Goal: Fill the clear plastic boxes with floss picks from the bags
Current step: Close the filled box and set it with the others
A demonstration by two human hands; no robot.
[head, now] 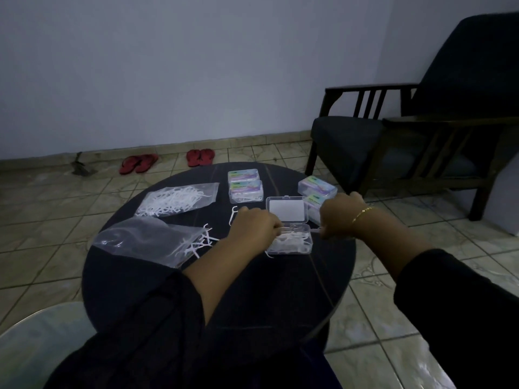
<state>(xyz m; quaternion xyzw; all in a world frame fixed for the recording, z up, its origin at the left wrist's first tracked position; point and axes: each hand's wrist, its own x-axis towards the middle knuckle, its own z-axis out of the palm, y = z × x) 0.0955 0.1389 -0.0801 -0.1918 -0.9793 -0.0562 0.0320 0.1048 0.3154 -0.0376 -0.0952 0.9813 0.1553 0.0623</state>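
I sit at a round dark table (280, 290) in a dim room, tiled floor (56, 197) around it and a pale wall (168, 66) across the upper frame. At centre lies the open clear plastic box (290, 242), half full of white floss picks, its lid (287, 211) flat behind it. My left hand (254, 224) is curled at the box's left edge, pinching picks; my right hand (337, 214), curled too, touches its right corner, though I cannot tell what it holds. Two bags (177, 200) of picks lie at centre left, closed labelled boxes (244, 182) just above centre. A dark armchair (407, 130) fills the upper right; red sandals (139, 163) sit by the wall.
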